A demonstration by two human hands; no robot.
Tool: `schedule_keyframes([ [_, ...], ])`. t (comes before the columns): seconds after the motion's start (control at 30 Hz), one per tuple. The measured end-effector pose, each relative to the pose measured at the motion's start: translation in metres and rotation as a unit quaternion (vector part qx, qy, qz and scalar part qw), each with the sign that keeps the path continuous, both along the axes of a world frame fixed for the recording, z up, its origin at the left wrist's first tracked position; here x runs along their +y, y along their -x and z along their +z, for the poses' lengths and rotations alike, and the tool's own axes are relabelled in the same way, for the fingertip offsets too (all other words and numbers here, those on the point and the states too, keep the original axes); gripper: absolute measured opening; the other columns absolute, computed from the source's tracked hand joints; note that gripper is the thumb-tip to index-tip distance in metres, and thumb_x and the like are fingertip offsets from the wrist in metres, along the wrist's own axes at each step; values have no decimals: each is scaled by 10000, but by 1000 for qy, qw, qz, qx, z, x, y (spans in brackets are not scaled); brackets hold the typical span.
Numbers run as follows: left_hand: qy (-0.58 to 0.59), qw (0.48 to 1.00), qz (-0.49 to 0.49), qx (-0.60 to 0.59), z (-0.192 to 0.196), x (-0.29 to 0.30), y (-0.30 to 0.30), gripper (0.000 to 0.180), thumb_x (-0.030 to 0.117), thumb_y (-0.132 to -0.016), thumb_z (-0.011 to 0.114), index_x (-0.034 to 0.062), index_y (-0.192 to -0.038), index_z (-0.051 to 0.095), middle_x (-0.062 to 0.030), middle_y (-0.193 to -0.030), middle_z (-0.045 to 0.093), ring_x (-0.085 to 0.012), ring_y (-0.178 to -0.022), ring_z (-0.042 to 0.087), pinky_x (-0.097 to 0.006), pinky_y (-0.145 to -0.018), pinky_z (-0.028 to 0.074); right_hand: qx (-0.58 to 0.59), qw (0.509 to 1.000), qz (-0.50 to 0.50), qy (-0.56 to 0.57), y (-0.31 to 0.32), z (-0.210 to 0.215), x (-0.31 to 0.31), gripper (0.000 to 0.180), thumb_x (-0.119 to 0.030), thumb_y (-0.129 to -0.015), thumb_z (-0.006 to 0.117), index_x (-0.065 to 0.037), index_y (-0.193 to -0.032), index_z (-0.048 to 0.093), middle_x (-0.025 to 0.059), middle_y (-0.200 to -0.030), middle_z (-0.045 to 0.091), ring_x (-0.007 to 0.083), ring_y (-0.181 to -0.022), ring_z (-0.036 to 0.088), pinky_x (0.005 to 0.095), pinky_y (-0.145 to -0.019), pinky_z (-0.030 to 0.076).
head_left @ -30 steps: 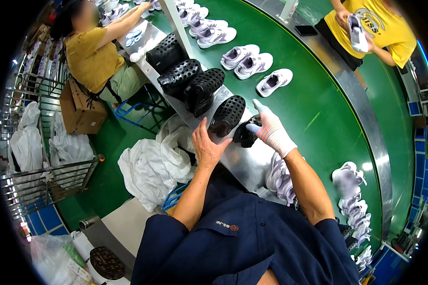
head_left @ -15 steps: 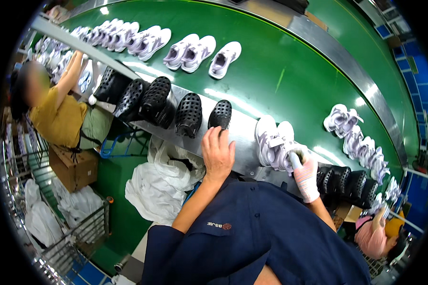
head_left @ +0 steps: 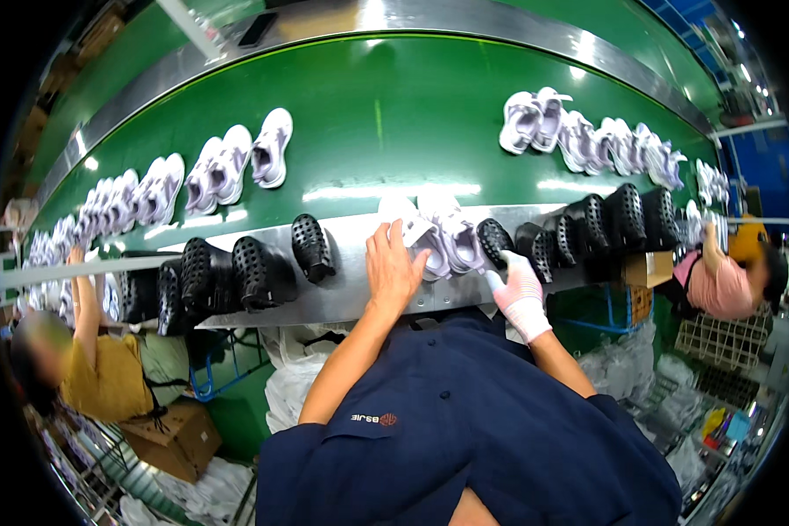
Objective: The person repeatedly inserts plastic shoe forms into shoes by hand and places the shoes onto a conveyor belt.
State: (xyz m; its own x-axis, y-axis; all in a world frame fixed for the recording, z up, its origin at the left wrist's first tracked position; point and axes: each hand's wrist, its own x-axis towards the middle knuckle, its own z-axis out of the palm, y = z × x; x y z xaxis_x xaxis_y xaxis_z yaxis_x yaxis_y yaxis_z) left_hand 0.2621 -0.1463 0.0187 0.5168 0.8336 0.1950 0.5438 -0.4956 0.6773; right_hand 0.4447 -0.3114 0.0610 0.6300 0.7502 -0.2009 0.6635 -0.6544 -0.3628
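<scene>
Right in front of me, a pair of white-and-lilac sneakers [head_left: 458, 238] lies on the metal ledge, toes away from me. My bare left hand [head_left: 393, 267] rests at the left shoe of the pair, fingers stretched and thumb apart, covering part of it. On my right hand [head_left: 521, 298] is a white glove with pinkish stripes. Its fingers are closed at the near end of a black shoe-shaped form [head_left: 494, 238] full of round holes, just right of the sneakers. Another black perforated form [head_left: 310, 245] stands alone to the left of my left hand.
More black forms line the ledge at left [head_left: 252, 273] and right [head_left: 625, 215]. Rows of sneakers lie on the green belt, left [head_left: 219, 171] and right [head_left: 579, 140]. Co-workers in yellow [head_left: 110, 377] and pink [head_left: 719, 285] sit at either side. A cardboard box [head_left: 171, 438] stands lower left.
My view has swung to the right. My left hand has gone from a black form to the left sneaker, and my right hand from beside the sneakers to a black form.
</scene>
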Motion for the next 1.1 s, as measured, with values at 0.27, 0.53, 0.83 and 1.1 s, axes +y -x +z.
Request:
schedule_keyframes([
  [0.27,131,983,-131,13,-42,54,-43,269,115,-850,720,-9,-1085,676,-218,-1011,673,-408,-1013,623,-482,-880,508,142,989,7,-52,12,-30,23,477,-311,-885,741,-19,-1251,650,243,-1104,696,407,-1016,677,452,-891,542],
  [0.53,13,977,-190,101,50,28,-65,800,245,-717,867,111,-1433,536,-188,-1387,561,-394,-1303,495,-497,-1063,434,47,997,-15,-54,-42,-56,43,431,-289,-875,733,-9,-1189,636,247,-1136,678,412,-1096,645,467,-945,522],
  [0.83,9,911,-305,277,-10,43,-140,276,65,-783,634,43,-1041,731,-215,-1095,683,-402,-1015,686,-504,-864,552,10,995,-67,-71,-14,-57,8,485,-227,-904,687,-30,-1331,567,241,-1231,638,414,-1084,646,478,-908,542],
  [1.1,25,889,-361,280,5,40,-135,303,42,-776,648,1,-1063,733,-255,-1096,662,-427,-1016,686,-487,-872,583,23,978,-180,107,-20,-65,-7,684,-297,-907,712,-2,-1449,415,259,-1177,660,398,-993,710,479,-851,583],
])
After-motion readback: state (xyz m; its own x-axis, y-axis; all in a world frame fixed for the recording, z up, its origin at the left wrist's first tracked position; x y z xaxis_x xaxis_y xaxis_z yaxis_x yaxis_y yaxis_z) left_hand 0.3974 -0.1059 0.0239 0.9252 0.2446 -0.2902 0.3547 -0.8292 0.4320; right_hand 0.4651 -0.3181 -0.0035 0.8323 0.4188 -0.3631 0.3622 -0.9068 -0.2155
